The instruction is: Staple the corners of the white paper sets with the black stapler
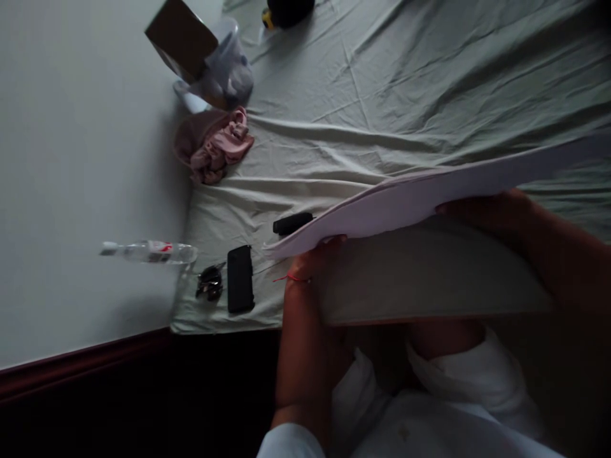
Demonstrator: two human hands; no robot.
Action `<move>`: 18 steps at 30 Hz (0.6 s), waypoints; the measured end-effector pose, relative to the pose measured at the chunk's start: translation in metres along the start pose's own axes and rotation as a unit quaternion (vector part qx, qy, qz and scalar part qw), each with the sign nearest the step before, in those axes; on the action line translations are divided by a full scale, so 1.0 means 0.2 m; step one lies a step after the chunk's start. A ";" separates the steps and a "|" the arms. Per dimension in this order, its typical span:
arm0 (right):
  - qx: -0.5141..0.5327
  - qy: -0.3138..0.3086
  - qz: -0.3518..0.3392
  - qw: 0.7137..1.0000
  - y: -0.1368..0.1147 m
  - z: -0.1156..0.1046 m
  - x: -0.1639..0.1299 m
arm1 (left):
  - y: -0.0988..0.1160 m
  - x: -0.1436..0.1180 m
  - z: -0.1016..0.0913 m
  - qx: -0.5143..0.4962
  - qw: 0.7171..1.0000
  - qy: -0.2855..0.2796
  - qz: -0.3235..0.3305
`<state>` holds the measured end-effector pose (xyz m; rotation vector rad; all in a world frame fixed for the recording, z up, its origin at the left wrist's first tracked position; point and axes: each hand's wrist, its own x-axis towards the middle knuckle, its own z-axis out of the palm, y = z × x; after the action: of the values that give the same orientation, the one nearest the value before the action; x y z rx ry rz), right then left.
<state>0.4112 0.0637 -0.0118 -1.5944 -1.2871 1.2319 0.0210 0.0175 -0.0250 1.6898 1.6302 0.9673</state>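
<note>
White sheet [382, 213] runs bowed from centre to right edge of frame. Left hand [315, 259] pinches its lower-left end; right hand [487, 213] grips the lower edge farther right, some fingers hidden. Wide-set hold likely steadies the bendy length.

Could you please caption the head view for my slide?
Left hand and right hand hold white paper over green cloth.

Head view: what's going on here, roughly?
A person is holding a bowed white sheet in both hands above a green cloth. The left hand grips near one end; the right hand holds farther along. Left of the sheet lie a black rectangular case and a clear plastic bottle.
</note>
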 end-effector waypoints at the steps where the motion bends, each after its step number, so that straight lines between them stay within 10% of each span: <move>1: -0.002 0.004 -0.001 1.000 0.00 0.00 0.00 | 0.01 0.00 0.00 -0.008 1.000 -0.010 0.000; 18: 0.043 0.022 0.007 0.999 -0.04 0.00 0.03 | 0.14 0.06 -0.03 -0.126 0.984 -0.054 -0.116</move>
<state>0.4099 0.0715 -0.0046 -1.5629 -1.1806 1.2389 0.0319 0.0274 0.0016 1.3280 1.5225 0.9083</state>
